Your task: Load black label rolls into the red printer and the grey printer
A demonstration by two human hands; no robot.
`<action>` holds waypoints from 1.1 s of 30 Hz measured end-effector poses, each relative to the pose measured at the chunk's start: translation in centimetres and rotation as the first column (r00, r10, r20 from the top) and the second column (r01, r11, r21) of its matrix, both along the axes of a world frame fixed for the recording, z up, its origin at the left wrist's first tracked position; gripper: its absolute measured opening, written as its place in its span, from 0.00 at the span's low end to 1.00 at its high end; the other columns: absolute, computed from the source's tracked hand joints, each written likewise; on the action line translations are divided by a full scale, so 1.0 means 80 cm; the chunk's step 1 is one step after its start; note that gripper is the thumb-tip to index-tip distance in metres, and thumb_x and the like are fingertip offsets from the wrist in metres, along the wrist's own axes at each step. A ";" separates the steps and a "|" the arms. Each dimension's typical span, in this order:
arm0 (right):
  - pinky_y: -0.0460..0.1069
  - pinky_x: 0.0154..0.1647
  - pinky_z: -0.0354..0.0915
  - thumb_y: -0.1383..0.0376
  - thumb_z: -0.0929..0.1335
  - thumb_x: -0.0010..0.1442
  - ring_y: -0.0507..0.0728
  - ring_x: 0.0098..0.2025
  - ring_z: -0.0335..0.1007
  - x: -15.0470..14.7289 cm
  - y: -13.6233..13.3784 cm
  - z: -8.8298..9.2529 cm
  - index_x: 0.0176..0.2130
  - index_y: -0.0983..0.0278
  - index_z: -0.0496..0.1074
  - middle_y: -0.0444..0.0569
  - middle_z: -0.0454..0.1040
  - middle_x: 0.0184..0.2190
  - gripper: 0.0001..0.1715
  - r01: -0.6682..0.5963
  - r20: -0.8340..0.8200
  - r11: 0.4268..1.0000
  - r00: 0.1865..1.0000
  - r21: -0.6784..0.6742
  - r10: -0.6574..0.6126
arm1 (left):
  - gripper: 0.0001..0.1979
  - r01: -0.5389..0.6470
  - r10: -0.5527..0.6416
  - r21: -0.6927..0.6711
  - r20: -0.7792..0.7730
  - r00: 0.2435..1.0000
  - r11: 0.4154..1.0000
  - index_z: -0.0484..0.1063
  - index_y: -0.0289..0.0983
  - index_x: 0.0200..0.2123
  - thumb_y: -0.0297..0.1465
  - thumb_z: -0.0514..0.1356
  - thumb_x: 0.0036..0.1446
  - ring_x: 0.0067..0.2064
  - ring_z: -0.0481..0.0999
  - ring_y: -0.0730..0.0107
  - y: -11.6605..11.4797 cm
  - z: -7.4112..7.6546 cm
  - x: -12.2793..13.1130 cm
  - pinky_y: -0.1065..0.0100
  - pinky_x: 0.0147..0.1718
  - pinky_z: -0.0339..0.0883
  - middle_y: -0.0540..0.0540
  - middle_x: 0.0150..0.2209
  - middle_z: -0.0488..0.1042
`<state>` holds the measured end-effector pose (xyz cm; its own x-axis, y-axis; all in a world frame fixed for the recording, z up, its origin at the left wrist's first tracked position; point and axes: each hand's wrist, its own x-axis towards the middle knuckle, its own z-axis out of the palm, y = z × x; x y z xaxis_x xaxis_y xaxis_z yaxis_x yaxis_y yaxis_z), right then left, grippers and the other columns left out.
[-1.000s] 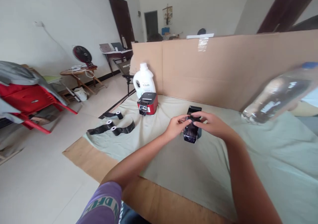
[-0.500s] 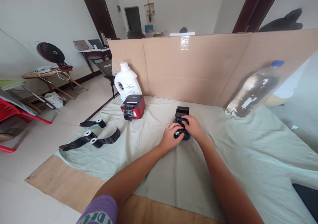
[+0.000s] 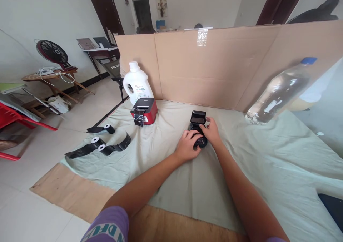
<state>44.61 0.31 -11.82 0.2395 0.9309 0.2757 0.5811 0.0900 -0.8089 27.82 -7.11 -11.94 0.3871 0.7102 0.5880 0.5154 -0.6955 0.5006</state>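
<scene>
Black flip-lid device (image 3: 196,126): on the pale green cloth (image 3: 171,193), nearer the cloth's far edge, where the cardboard panel (image 3: 203,70) stands, than its near edge. Lid raised, tilted back towards the panel.

Left hand (image 3: 187,145): fingers bent over the top of the device's near end, thumb at its near rim; grasping it there. A dark glossy surface shows by the fingers; cannot tell whether it belongs to the device or is a loose piece. Right hand (image 3: 213,130): at the right flank, thumb tip on the body close to the hinge, forefinger by the lid's right side. Cannot tell whether this hand is grasping or only resting there.

Also on the cloth: three black rolls (image 3: 96,142) with white ends, towards the left edge, each trailing a dark strip; the two nearer ones lie just beside each other. Red and black machine (image 3: 151,114) by the far left corner, dark glossy strip hanging over its front. White jug (image 3: 138,84) just behind it, before the panel. Clear bottle (image 3: 278,92) with a blue cap at the far edge, towards the right, tilted, cap up and to the right. Wooden board (image 3: 72,188) shows past the cloth along the near edge and at the near left corner.
</scene>
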 end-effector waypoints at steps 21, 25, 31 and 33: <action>0.59 0.61 0.60 0.57 0.65 0.55 0.61 0.53 0.68 0.011 -0.011 0.025 0.43 0.61 0.78 0.51 0.74 0.49 0.19 -0.281 -0.232 0.959 0.935 -0.032 0.267 | 0.14 -0.008 0.005 0.023 0.115 0.993 1.000 0.79 0.43 0.47 0.27 0.56 0.63 0.46 0.73 0.62 -0.001 0.001 0.000 0.58 0.49 0.71 0.48 0.48 0.80; 0.59 0.64 0.57 0.63 0.65 0.50 0.61 0.56 0.66 0.013 -0.011 0.012 0.48 0.59 0.76 0.50 0.72 0.54 0.25 -0.287 -0.219 0.957 0.937 -0.047 0.271 | 0.17 -0.036 0.039 -0.023 0.148 0.988 0.999 0.75 0.42 0.48 0.23 0.57 0.55 0.50 0.73 0.59 0.000 0.001 -0.003 0.56 0.52 0.69 0.45 0.51 0.77; 0.58 0.65 0.58 0.60 0.69 0.52 0.62 0.62 0.63 0.019 -0.017 -0.002 0.55 0.59 0.70 0.52 0.70 0.59 0.30 -0.365 -0.479 0.930 0.825 -0.047 0.300 | 0.16 -0.114 0.187 -0.289 0.236 0.954 0.950 0.63 0.41 0.40 0.17 0.51 0.50 0.50 0.74 0.61 0.009 0.001 -0.012 0.57 0.49 0.69 0.43 0.56 0.72; 0.58 0.67 0.55 0.58 0.70 0.53 0.61 0.64 0.62 0.020 -0.020 -0.005 0.56 0.58 0.70 0.51 0.68 0.61 0.30 -0.386 -0.504 0.923 0.798 -0.003 0.332 | 0.15 -0.115 0.195 -0.319 0.230 0.953 0.941 0.63 0.41 0.39 0.16 0.51 0.51 0.48 0.74 0.63 0.011 0.002 -0.012 0.59 0.48 0.69 0.45 0.57 0.73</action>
